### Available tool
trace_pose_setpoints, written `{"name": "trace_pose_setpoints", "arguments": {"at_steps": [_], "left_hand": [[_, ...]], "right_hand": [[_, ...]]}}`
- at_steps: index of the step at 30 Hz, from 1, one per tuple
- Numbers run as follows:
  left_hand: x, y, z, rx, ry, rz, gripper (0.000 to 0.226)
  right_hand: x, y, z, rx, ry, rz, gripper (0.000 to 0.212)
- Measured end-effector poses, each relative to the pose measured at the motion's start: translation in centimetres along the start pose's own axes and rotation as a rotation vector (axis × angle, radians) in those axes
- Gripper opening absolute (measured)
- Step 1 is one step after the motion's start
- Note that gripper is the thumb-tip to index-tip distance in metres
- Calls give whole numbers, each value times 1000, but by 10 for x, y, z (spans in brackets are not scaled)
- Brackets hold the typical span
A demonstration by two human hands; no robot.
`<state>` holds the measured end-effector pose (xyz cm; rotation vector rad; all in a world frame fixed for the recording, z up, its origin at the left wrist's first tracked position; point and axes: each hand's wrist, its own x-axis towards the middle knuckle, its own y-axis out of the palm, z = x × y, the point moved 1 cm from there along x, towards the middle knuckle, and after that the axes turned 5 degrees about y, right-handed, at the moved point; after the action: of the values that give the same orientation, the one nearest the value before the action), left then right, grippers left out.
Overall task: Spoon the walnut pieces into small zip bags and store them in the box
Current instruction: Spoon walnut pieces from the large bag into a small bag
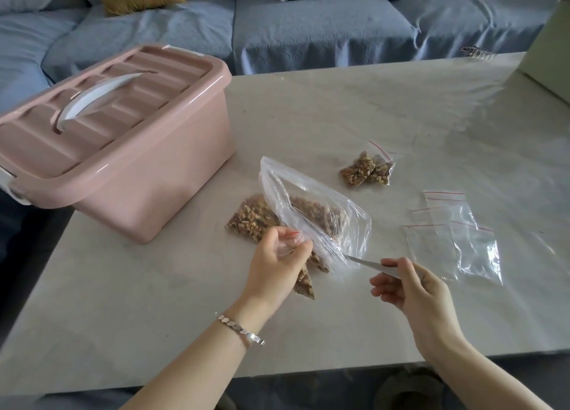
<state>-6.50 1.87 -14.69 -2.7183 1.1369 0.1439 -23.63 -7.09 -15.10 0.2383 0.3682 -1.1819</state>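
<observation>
**Grip state.** The left grip (277,261), at lower centre of the frame, pinches the mouth of a small zip bag (291,242) that has a red seal line. The right grip (413,289), at lower right, is closed on the handle of a spoon (364,262). The spoon's front end lies inside the large clear bag (317,212).

**Task items.** The walnut pieces (251,218) lie in the large clear bag at centre frame, on the table (154,301). Two filled bags (365,169) lie right of centre. Empty zip bags (453,236) are stacked at the right. The pink box (148,175), lid on, stands at the left.
</observation>
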Motion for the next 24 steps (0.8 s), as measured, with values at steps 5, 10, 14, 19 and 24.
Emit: {"name": "trace_pose_setpoints", "arguments": {"at_steps": [5,10,14,19,24], "left_hand": [[-5,-23,-16,221,132,41,19],[-5,-33,-43,414,340,45,21],[4,-24,-41,400,326,38,24],[10,-12,-17,363,200,89,25],[10,-7,-5,366,201,96,40]], "right_hand": [[6,-8,17,69,1,-37,30],[17,-14,44,23,-76,-74,29],[20,-16,71,-38,-190,-91,33],[22,-12,103,-90,-216,-71,36],[27,0,114,-184,-164,9,37]]}}
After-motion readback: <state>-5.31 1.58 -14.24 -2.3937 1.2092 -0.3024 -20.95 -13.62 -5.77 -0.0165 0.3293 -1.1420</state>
